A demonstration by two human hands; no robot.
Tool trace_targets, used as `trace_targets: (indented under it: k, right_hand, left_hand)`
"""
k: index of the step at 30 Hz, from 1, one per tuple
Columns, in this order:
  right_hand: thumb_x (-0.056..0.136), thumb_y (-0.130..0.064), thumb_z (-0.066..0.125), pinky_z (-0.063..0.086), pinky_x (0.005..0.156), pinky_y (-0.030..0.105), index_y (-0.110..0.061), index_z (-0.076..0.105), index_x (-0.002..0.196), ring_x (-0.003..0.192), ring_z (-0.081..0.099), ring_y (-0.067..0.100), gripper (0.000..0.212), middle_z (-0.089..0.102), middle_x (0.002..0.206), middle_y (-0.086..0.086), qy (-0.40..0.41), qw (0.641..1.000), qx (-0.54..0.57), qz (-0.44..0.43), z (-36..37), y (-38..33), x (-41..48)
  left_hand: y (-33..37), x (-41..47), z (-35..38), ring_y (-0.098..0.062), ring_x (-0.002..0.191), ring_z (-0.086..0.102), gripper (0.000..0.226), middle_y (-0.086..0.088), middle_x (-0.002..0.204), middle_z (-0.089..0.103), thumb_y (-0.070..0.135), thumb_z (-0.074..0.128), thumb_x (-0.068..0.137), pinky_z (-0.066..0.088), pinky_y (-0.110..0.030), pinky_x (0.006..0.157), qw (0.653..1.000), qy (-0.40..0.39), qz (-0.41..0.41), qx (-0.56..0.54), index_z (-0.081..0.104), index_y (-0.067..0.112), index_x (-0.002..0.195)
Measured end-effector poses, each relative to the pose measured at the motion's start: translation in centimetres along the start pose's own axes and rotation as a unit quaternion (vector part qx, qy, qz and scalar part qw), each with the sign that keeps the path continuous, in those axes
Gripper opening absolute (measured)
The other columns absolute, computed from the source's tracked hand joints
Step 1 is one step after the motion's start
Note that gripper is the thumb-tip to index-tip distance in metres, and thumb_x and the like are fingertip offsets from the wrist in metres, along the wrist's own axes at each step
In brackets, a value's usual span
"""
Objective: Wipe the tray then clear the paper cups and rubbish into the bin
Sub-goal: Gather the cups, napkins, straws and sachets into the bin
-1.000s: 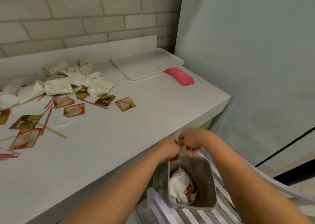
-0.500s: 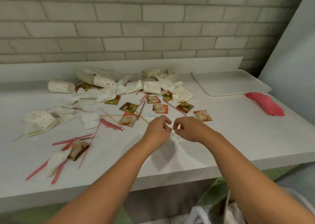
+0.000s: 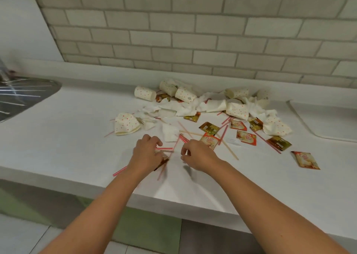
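Note:
Dotted paper cups point(image 3: 145, 93), some crushed point(image 3: 126, 123), lie with crumpled napkins point(image 3: 170, 133), red-striped straws and coffee sachets point(image 3: 305, 160) across the white counter point(image 3: 77, 137). My left hand point(image 3: 146, 154) grips red-striped straws point(image 3: 164, 148) near the counter's front, with a brown sachet point(image 3: 163, 160) under its fingers. Just to its right is my right hand point(image 3: 198, 155), fingers curled, with nothing visible in them. Only a corner of the white tray point(image 3: 328, 124) shows at the right edge. The bin is out of view.
A steel sink drainer point(image 3: 21, 99) is set into the counter at the far left. A brick wall point(image 3: 193, 31) backs the counter. Wooden stirrers point(image 3: 228, 149) lie among the sachets. Green cabinet fronts point(image 3: 146, 232) and a tiled floor show below the counter edge.
My view swung left from the bin to the rubbish. Both hands moved from the bin's rim onto the counter, and my left hand took hold of straws.

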State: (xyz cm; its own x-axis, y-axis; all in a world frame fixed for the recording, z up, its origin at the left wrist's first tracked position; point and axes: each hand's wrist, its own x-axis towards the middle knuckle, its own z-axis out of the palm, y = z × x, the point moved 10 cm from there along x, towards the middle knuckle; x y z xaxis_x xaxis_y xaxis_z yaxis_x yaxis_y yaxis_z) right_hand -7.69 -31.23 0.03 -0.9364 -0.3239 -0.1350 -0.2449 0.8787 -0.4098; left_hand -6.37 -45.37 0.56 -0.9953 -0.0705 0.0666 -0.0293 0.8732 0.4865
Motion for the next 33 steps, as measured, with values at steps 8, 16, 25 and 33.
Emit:
trace_targets:
  k: [8, 16, 25, 33]
  right_hand:
    - [0.092, -0.026, 0.056, 0.042, 0.080, 0.031, -0.012, 0.062, 0.111, 0.109, 0.052, 0.024, 0.025, 0.053, 0.116, 0.006, 0.018, 0.999, 0.000, -0.031, 2.9, -4.1, 3.1]
    - [0.094, -0.015, 0.050, 0.041, 0.092, 0.034, -0.014, 0.044, 0.132, 0.123, 0.034, 0.024, 0.039, 0.040, 0.132, 0.004, 0.042, 0.998, -0.031, -0.041, 3.8, -6.0, 5.5]
    - [0.090, 0.002, 0.045, 0.042, 0.082, 0.033, -0.006, 0.057, 0.119, 0.113, 0.045, 0.028, 0.032, 0.049, 0.120, 0.013, -0.014, 0.991, -0.128, -0.015, 5.9, -5.4, 7.5]
    - [0.086, 0.005, 0.053, 0.041, 0.071, 0.027, -0.001, 0.062, 0.109, 0.092, 0.057, 0.022, 0.026, 0.058, 0.099, 0.012, -0.017, 0.996, -0.083, 0.042, 5.5, -4.2, 8.4]
  left_hand:
    - [-7.5, -0.8, 1.6, -0.025, 0.125, 0.034, 0.078, -0.007, 0.135, 0.033, 0.058, 0.065, 0.074, 0.036, -0.035, 0.098, 0.980, -0.101, -0.101, 0.138, 0.037, 0.017, 0.134]
    - [-8.2, 0.2, 2.1, -0.026, 0.122, 0.039, 0.044, -0.011, 0.131, 0.039, 0.030, 0.048, 0.096, 0.037, -0.032, 0.098, 0.986, -0.099, -0.092, 0.099, 0.039, 0.006, 0.131]
    - [-8.2, 1.0, 2.6, -0.025, 0.112, 0.049, 0.027, -0.015, 0.124, 0.047, 0.003, 0.036, 0.096, 0.040, -0.028, 0.086, 0.978, -0.124, -0.075, 0.150, 0.043, 0.002, 0.122]
    - [-9.3, 1.0, 1.2, -0.018, 0.080, 0.046, 0.023, -0.008, 0.097, 0.053, 0.002, 0.038, 0.093, 0.035, -0.027, 0.066, 0.986, -0.096, -0.082, 0.107, 0.043, 0.004, 0.116]
